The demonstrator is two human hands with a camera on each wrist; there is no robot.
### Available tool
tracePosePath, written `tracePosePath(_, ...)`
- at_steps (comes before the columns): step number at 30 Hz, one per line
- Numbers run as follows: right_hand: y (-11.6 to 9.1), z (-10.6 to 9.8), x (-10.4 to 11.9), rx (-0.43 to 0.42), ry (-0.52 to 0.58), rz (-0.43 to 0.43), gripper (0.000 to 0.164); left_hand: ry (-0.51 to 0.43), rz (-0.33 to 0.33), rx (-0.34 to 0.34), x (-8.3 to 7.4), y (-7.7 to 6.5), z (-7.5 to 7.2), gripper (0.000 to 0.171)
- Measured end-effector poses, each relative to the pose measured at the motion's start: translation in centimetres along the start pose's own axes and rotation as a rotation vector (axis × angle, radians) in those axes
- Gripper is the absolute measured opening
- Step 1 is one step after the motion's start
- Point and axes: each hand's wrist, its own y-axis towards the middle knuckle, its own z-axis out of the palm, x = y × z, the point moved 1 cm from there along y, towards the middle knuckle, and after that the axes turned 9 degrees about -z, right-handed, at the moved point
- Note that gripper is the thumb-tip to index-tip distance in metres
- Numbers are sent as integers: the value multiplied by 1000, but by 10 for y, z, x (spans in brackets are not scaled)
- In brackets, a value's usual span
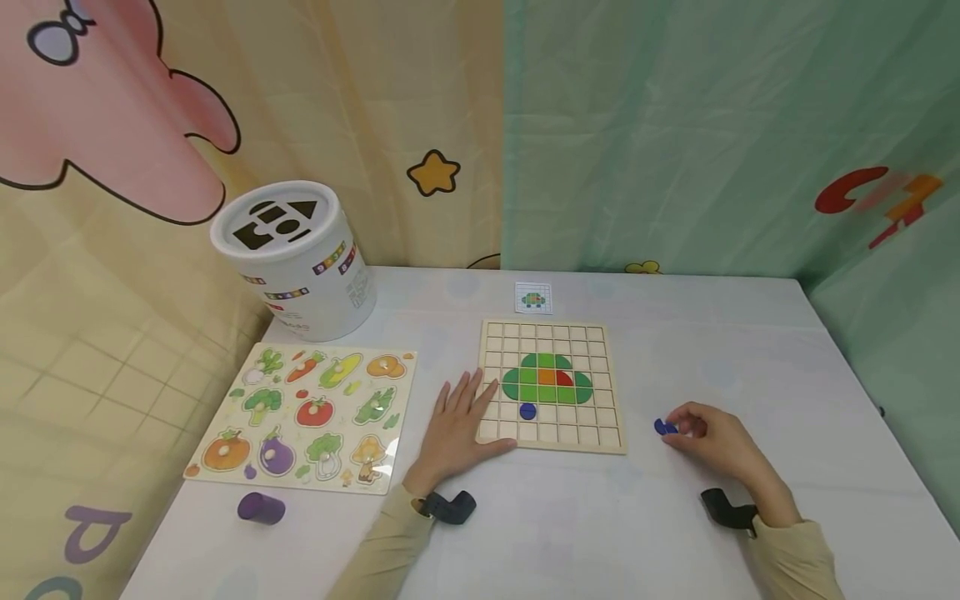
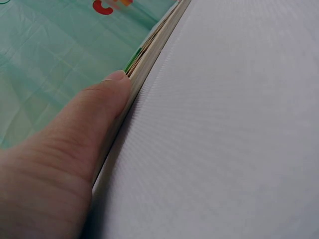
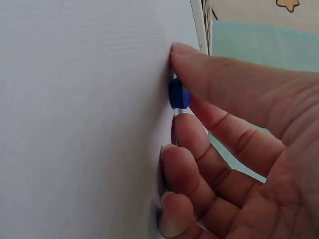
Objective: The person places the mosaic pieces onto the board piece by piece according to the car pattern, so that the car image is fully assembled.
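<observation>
A wooden grid board [image 1: 611, 431] carries green, orange and red tiles shaped like a rounded figure, with a blue disc [image 1: 528, 412] in a cell below them. My left hand [image 1: 459, 425] rests on the board's left side, fingers spread and thumb along the front edge; the left wrist view shows that thumb [image 2: 75, 134] against the rim. Right of the board, low at the table, my right hand [image 1: 708, 435] has curled fingers and pinches a small blue piece [image 3: 179, 94] between thumb and fingers. In the head view the blue bit [image 1: 663, 427] looks like two rounded parts.
Behind the board lies a small picture card [image 1: 533, 298]. To the left are a vegetable puzzle board [image 1: 285, 417], a purple cylinder [image 1: 261, 508] and a white bucket [image 1: 300, 275] with shaped holes in its lid. Curtains hang behind the white table [image 1: 585, 533].
</observation>
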Motion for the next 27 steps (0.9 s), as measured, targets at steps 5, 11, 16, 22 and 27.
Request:
tracePosePath(5, 1, 2, 4, -11, -2, 11, 20, -15, 5, -10, 1, 0, 1, 95)
tracePosePath(11, 0, -2, 3, 21, -24, 77, 24, -9, 7, -12, 1, 0, 3, 95)
tracePosePath(16, -2, -5, 1, 49, -28, 135, 27, -7, 8, -12, 1, 0, 2, 95)
tracePosePath(22, -3, -5, 2, 56, -19, 124, 21, -3, 2, -9, 1, 0, 2, 95)
tracePosePath(27, -3, -6, 3, 66, -7, 127, 20, -9, 4, -13, 2, 0, 3, 95)
